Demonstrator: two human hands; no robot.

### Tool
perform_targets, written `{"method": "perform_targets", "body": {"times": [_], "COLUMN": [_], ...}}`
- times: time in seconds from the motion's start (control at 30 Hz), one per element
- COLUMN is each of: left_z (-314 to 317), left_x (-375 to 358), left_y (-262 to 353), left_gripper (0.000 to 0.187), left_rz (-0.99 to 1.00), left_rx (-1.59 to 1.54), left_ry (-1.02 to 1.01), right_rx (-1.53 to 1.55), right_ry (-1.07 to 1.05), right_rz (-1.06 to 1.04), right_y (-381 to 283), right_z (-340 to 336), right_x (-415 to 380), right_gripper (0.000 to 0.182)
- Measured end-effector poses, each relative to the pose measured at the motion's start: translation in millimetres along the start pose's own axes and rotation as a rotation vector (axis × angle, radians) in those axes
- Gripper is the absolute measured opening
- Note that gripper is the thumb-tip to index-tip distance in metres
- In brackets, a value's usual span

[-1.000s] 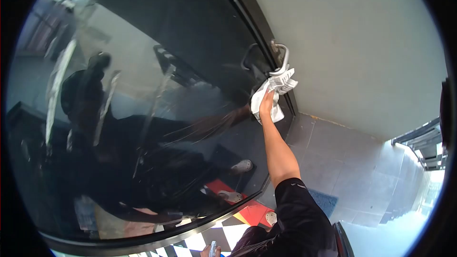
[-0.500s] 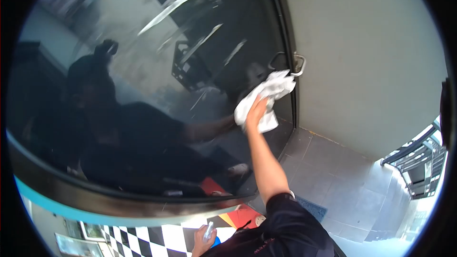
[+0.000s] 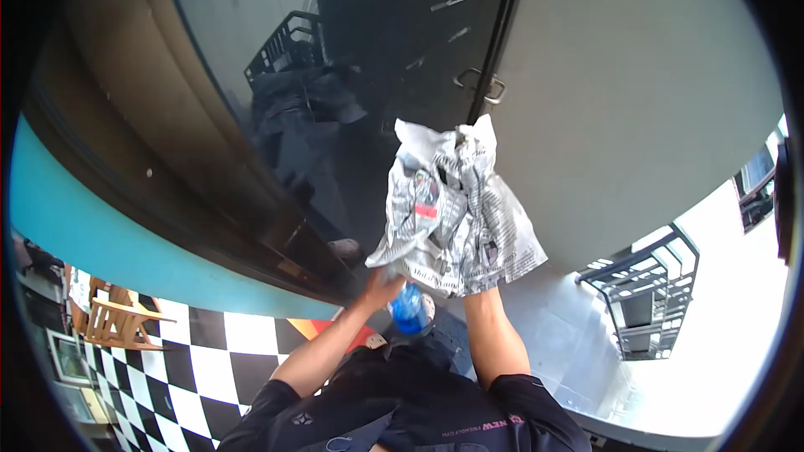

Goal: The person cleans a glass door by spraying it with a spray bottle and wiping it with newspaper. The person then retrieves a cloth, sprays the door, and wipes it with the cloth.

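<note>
A crumpled sheet of newspaper (image 3: 456, 209) is spread in front of me, standing up from my two hands. My right hand is hidden behind its lower part; only the right forearm shows, and the sheet rests in that hand's grip. My left hand (image 3: 385, 289) is closed at the sheet's lower left corner, around the upper part of a bottle with blue liquid (image 3: 408, 310). The bottle's top is covered by the hand and the paper. Beyond the paper stands a dark glass door (image 3: 377, 75) with whitish wet streaks on its upper part.
A metal door handle (image 3: 496, 89) sits at the glass edge, beside a grey wall (image 3: 636, 92). A dark frame (image 3: 151, 109) and turquoise ledge (image 3: 100, 218) run along the left. Black-and-white checkered floor (image 3: 209, 368), a wooden chair (image 3: 126, 318) and a black metal railing (image 3: 645, 293) lie lower down.
My right hand has come away from the glass with the paper, which is now opened out wider. My left hand has risen with the bottle to meet it. The view has shifted.
</note>
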State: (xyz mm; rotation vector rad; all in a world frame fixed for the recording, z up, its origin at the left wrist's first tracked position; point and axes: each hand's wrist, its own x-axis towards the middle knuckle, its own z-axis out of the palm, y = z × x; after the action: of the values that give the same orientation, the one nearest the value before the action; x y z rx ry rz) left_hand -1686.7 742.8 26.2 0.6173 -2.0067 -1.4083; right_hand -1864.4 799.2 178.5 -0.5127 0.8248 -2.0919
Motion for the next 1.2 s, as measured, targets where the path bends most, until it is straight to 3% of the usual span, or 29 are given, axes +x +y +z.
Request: {"method": "perform_targets", "body": {"times": [0.07,0.13,0.17,0.2,0.23,0.27,0.3,0.37,0.4,0.43,0.47,0.5,0.57,0.6,0.63,0.7,0.8,0.9,0.93,0.97,1.03,1.17,1.2], "left_z": [4,3,-1,-4,-3,2,3,5,5,6,9,6,2,-1,-5,-13,-19,-38,-42,-46,-52,-69,-72], "left_x": [11,11,9,14,13,8,5,1,0,-1,4,2,-4,-6,-5,-2,-10,-24,-30,-31,-33,-34,-35], "left_y": [7,26,63,96,130,122,122,126,130,135,142,147,150,149,149,153,157,134,134,135,147,136,128], "left_gripper": [0.05,0.047,0.036,0.041,0.045,0.044,0.044,0.037,0.037,0.037,0.04,0.037,0.033,0.026,0.025,0.025,0.028,0.048,0.044,0.038,0.036,0.045,0.046], "left_rz": [0.149,-0.078,-0.188,-0.146,-0.228,-0.172,-0.12,-0.011,0.052,0.113,0.233,0.223,0.2,0.171,0.249,0.392,0.056,-0.17,-0.347,-0.262,-0.345,-0.152,-0.14], "left_rx": [-0.217,-0.853,-1.195,-1.31,-1.196,-1.098,-0.997,-0.607,-0.485,-0.362,-0.282,-0.253,-0.194,-0.174,-0.109,0.019,-0.512,-1.011,-1.145,-1.094,-1.212,-0.983,-0.986], "left_ry": [0.043,-0.055,-0.038,-0.162,-0.109,-0.082,-0.051,-0.052,-0.041,-0.025,0.041,0.066,0.109,0.109,0.134,0.174,0.159,0.116,0.183,0.17,0.158,0.087,0.092], "right_rx": [-0.149,-0.288,-0.365,-0.436,-0.552,-0.41,-1.105,-1.231,-1.249,-1.472,-1.462,-1.441,-0.977,-0.737,-0.435,-0.443,-0.702,-0.418,-0.448,-0.457,-0.478,-0.802,-0.921], "right_ry": [-0.006,-0.012,0.0,0.027,0.195,0.021,0.011,0.22,0.179,0.021,-0.159,-0.335,-0.428,-0.508,-0.365,-0.429,-0.585,-0.477,-0.423,-0.421,-0.417,-0.26,-0.175], "right_rz": [-0.006,-0.008,0.008,0.034,0.273,0.132,-0.089,-0.27,-0.471,-0.872,-0.725,-0.577,-0.31,-0.136,0.146,-0.029,-0.058,0.069,0.062,0.04,-0.006,-0.235,-0.144], "right_y": [-8,-17,-21,-25,-17,-21,-18,-13,-17,-13,-10,-13,-23,-28,-20,-19,-27,-25,-25,-25,-22,-17,-23], "right_z": [-6,-11,-12,-14,-30,-27,-25,-15,-3,-12,-26,-24,-17,-23,-28,-17,-3,-1,3,6,12,21,21], "right_x": [-33,-60,-68,-69,-72,-83,-81,-97,-101,-93,-88,-90,-94,-90,-88,-92,-95,-94,-95,-96,-95,-94,-91], "right_gripper": [0.033,0.033,0.033,0.033,0.037,0.044,0.061,0.071,0.083,0.078,0.072,0.067,0.055,0.061,0.07,0.077,0.079,0.079,0.068,0.065,0.06,0.059,0.056]}}
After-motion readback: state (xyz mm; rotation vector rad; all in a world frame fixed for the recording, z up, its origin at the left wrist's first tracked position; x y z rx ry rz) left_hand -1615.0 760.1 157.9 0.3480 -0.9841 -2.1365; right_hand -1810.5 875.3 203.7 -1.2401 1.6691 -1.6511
